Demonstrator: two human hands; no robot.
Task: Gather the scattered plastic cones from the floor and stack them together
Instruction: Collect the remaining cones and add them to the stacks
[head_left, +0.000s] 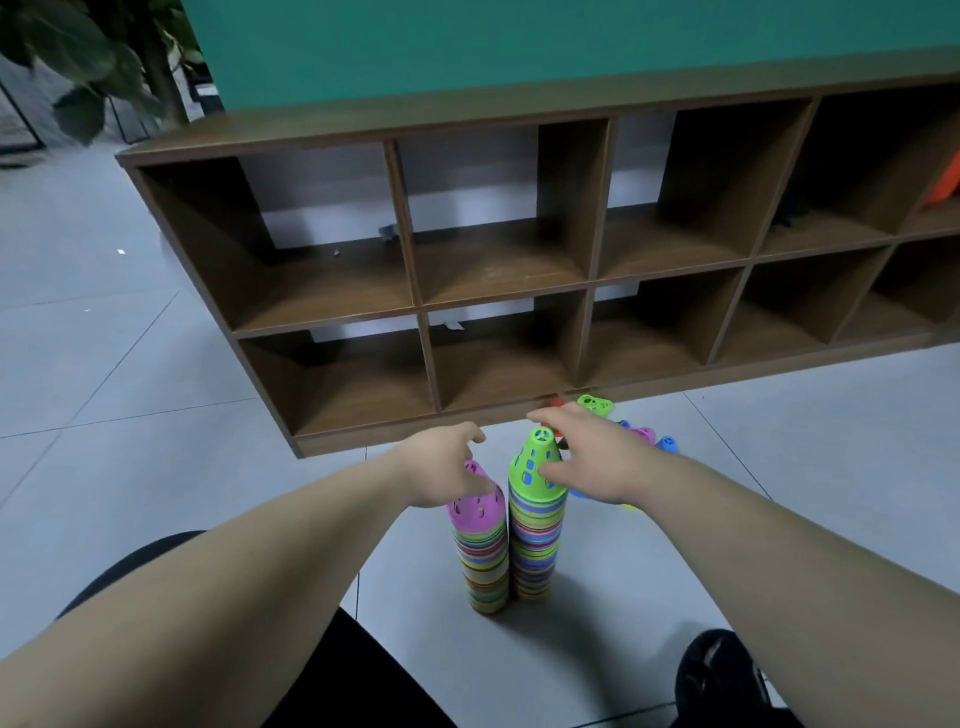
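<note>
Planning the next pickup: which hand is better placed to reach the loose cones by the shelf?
Probably the right hand: the loose cones lie just beyond it, on its side of the green-topped stack. The left hand is at the pink-topped stack, farther away.

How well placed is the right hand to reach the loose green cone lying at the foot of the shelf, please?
Probably yes: the right hand is just short of the loose green cone, which lies uncovered on the floor by the shelf, nothing visibly between them, and its fingers look spread and empty.
</note>
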